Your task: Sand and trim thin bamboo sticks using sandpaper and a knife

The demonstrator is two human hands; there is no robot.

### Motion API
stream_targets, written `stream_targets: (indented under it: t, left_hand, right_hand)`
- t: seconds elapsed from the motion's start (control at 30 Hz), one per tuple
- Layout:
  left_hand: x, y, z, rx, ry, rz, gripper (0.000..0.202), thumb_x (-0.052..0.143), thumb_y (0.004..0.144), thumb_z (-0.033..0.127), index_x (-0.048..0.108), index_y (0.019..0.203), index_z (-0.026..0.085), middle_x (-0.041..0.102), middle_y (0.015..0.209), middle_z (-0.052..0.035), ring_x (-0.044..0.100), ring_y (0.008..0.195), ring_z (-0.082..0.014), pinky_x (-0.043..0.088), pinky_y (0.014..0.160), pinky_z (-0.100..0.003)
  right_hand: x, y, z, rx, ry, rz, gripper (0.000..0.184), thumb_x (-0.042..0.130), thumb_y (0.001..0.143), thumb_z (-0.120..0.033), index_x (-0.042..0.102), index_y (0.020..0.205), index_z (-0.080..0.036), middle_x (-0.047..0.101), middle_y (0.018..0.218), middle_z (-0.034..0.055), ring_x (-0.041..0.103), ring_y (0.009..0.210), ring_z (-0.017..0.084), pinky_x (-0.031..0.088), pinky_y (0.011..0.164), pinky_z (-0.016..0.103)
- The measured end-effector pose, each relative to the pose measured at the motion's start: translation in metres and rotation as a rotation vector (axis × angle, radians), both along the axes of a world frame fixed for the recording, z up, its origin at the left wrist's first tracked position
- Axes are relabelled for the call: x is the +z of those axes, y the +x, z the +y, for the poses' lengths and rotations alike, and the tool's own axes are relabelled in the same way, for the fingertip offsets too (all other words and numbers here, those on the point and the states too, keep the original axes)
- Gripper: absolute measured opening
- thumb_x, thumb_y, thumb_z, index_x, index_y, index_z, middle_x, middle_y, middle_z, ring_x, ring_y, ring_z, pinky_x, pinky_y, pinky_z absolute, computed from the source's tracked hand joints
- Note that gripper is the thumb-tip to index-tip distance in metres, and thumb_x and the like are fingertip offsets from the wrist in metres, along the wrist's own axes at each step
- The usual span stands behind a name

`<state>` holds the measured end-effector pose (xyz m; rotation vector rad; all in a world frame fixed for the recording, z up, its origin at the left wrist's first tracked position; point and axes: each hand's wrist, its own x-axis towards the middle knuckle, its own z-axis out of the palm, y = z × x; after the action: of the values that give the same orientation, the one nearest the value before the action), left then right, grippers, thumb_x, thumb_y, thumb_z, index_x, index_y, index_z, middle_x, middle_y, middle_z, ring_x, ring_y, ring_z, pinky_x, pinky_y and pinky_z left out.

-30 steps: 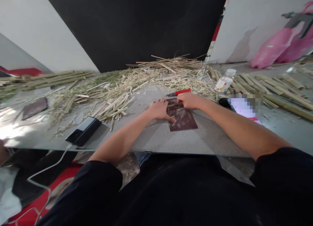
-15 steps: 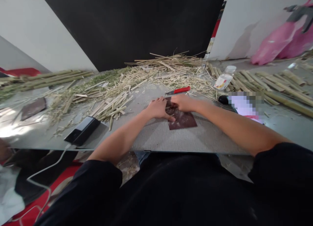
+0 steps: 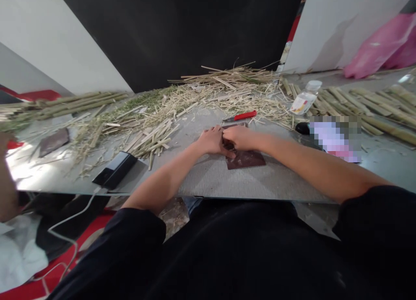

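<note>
A dark reddish-brown sheet of sandpaper [image 3: 248, 159] lies flat on the grey table [image 3: 208, 179] in front of me. My left hand [image 3: 212, 141] presses on its left edge, fingers stretched flat. My right hand [image 3: 239, 138] rests on the sheet with its fingers curled closed; what they pinch is hidden under the hand. The two hands touch each other. A red-handled knife [image 3: 240, 116] lies just beyond the hands.
Split bamboo strips and shavings [image 3: 182, 105] cover the far table, with whole bamboo stalks [image 3: 367, 109] at right and more stalks [image 3: 61, 103] at left. A black power bank [image 3: 113, 170] with white cable lies front left. A plastic bottle [image 3: 303, 102] and another sandpaper sheet [image 3: 53, 142] are there.
My right hand has slid toward me and leftward over the sandpaper, closing up against my left hand. The view has shifted slightly.
</note>
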<state>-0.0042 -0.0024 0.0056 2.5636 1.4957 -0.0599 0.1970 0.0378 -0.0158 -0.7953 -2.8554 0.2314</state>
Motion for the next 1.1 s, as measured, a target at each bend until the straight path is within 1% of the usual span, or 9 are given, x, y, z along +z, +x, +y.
stream_targets:
  t: [0.07,0.23,0.47,0.57,0.67,0.73,0.9,1.0,1.1]
  left_hand:
    - [-0.001,0.0,0.0,0.002,-0.005,-0.007,0.112,0.075,0.061,0.091,0.056,0.149,0.024,0.056,0.148,-0.0184,0.054,0.136,-0.0451,0.041,0.113,-0.054]
    - [-0.003,0.0,0.004,0.007,-0.031,0.009,0.13,0.072,0.058,0.096,0.044,0.16,0.02,0.045,0.161,-0.024,0.048,0.141,-0.0499,0.04,0.114,-0.058]
    - [-0.004,-0.001,0.002,0.004,0.008,-0.025,0.114,0.076,0.061,0.089,0.054,0.151,0.022,0.056,0.148,-0.0188,0.054,0.136,-0.0443,0.04,0.116,-0.053]
    - [-0.003,-0.001,0.001,0.012,-0.005,-0.011,0.118,0.075,0.062,0.089,0.05,0.154,0.02,0.052,0.154,-0.0215,0.052,0.138,-0.0468,0.04,0.115,-0.056]
    - [-0.002,0.001,0.002,0.012,-0.023,0.009,0.124,0.075,0.062,0.089,0.044,0.16,0.018,0.044,0.161,-0.0248,0.048,0.142,-0.0499,0.04,0.116,-0.059]
    - [-0.002,0.001,0.002,0.009,-0.016,0.012,0.123,0.075,0.062,0.088,0.045,0.159,0.018,0.045,0.161,-0.0249,0.05,0.141,-0.0495,0.04,0.116,-0.058]
    - [-0.006,-0.002,0.001,-0.003,0.013,-0.035,0.11,0.074,0.062,0.088,0.055,0.148,0.021,0.056,0.147,-0.0191,0.054,0.136,-0.0436,0.04,0.117,-0.053]
    - [-0.005,-0.001,0.0,0.002,0.006,-0.02,0.111,0.073,0.064,0.088,0.052,0.152,0.022,0.053,0.152,-0.0197,0.053,0.139,-0.0439,0.04,0.118,-0.054]
    - [-0.003,0.001,0.0,0.016,-0.009,0.014,0.121,0.073,0.064,0.089,0.044,0.159,0.019,0.046,0.159,-0.0248,0.049,0.142,-0.0485,0.039,0.117,-0.059]
  right_hand:
    - [0.002,0.007,0.003,-0.011,0.027,-0.023,0.006,0.064,0.083,-0.012,0.067,0.084,-0.017,0.072,0.095,0.0105,0.059,0.083,0.021,0.035,0.071,0.033]
    - [0.008,0.057,0.027,-0.223,-0.014,-0.02,0.018,0.06,0.079,-0.004,0.068,0.086,-0.018,0.072,0.096,0.0073,0.061,0.083,0.02,0.036,0.069,0.03]
    - [-0.001,-0.001,0.003,-0.014,0.089,-0.018,0.007,0.064,0.084,-0.013,0.069,0.084,-0.018,0.072,0.094,0.01,0.059,0.081,0.022,0.035,0.07,0.033]
    - [0.003,0.022,0.012,-0.072,0.041,-0.034,0.01,0.063,0.081,-0.011,0.069,0.083,-0.018,0.072,0.092,0.0084,0.06,0.08,0.021,0.035,0.069,0.032]
    - [0.007,0.055,0.026,-0.231,0.003,-0.004,0.016,0.061,0.08,-0.008,0.07,0.085,-0.019,0.073,0.093,0.0063,0.062,0.084,0.021,0.037,0.071,0.031]
    - [0.006,0.053,0.026,-0.24,-0.003,0.006,0.016,0.061,0.08,-0.008,0.071,0.085,-0.019,0.073,0.094,0.0063,0.062,0.085,0.021,0.038,0.072,0.031]
    - [0.0,0.002,0.006,-0.023,0.055,0.001,0.007,0.064,0.084,-0.015,0.07,0.085,-0.018,0.072,0.094,0.0102,0.06,0.082,0.022,0.037,0.073,0.033]
    - [0.003,0.016,0.013,-0.052,0.023,-0.006,0.011,0.063,0.082,-0.011,0.07,0.084,-0.019,0.072,0.092,0.0085,0.061,0.082,0.022,0.037,0.072,0.033]
    - [0.005,0.047,0.026,-0.183,-0.015,0.01,0.016,0.06,0.08,-0.006,0.07,0.085,-0.019,0.073,0.093,0.0075,0.063,0.085,0.022,0.039,0.074,0.031]
